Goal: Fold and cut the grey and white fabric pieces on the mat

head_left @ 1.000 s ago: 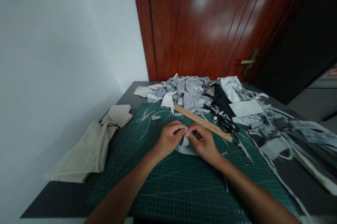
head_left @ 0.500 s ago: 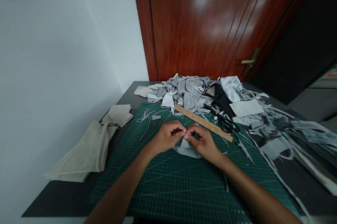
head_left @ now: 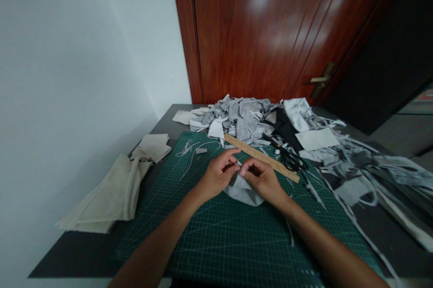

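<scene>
Over the middle of a green cutting mat (head_left: 216, 238), my left hand (head_left: 218, 175) and my right hand (head_left: 262, 179) meet fingertip to fingertip. Both pinch the top edge of a small pale grey piece of fabric (head_left: 241, 191), which hangs down between them and rests on the mat. A wooden ruler (head_left: 260, 157) lies slantwise just beyond my right hand. Black scissors (head_left: 289, 158) lie past the ruler's right end.
A heap of grey and white fabric scraps (head_left: 243, 118) fills the table's far side and spreads down the right. Folded beige cloth (head_left: 111, 195) and a beige square (head_left: 154, 146) lie left of the mat. A white wall is at left, a wooden door (head_left: 270, 30) behind.
My hands have shifted slightly nearer and the grey fabric piece hangs lower and shows more below them. My left forefinger has lifted a little. Nothing else has moved.
</scene>
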Motion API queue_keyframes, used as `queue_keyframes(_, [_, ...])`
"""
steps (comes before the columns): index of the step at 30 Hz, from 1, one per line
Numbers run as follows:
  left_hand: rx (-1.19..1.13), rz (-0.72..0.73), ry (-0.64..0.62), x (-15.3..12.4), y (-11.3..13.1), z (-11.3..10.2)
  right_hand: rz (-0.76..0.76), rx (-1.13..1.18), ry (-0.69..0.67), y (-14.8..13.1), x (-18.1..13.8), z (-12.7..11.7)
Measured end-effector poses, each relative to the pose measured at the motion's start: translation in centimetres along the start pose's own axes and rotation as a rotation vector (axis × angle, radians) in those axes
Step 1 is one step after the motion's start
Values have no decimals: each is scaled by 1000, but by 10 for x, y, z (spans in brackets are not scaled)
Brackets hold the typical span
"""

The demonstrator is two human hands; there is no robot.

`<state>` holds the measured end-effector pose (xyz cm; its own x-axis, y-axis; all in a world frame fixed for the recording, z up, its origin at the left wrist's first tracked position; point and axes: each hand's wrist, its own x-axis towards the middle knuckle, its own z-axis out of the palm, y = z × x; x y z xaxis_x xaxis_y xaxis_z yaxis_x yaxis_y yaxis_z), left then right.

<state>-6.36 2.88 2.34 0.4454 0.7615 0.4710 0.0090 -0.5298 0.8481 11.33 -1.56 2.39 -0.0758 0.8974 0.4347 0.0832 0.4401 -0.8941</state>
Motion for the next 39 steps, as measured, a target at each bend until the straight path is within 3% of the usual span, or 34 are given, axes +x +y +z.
queue_keyframes(10, [246,157,10,0,17,0,-30,-6,-17,-5,1,-3])
queue_keyframes(14, [196,93,71,-1,15,3,-112,-71,40,-7,0,-1])
queue_keyframes(19, [-81,-59,197,-1,13,13,-260,-191,99,-7,-3,0])
queue_keyframes(25, [-136,-110,225,0,18,12,-395,-362,-14,-7,-7,-4])
queue_keyframes(33, [-276,-216,104,3,12,8,-501,-551,-147,-2,-7,-13])
queue_keyframes(39, [-228,-236,9,5,7,4,-559,-599,-175,-4,-5,-17])
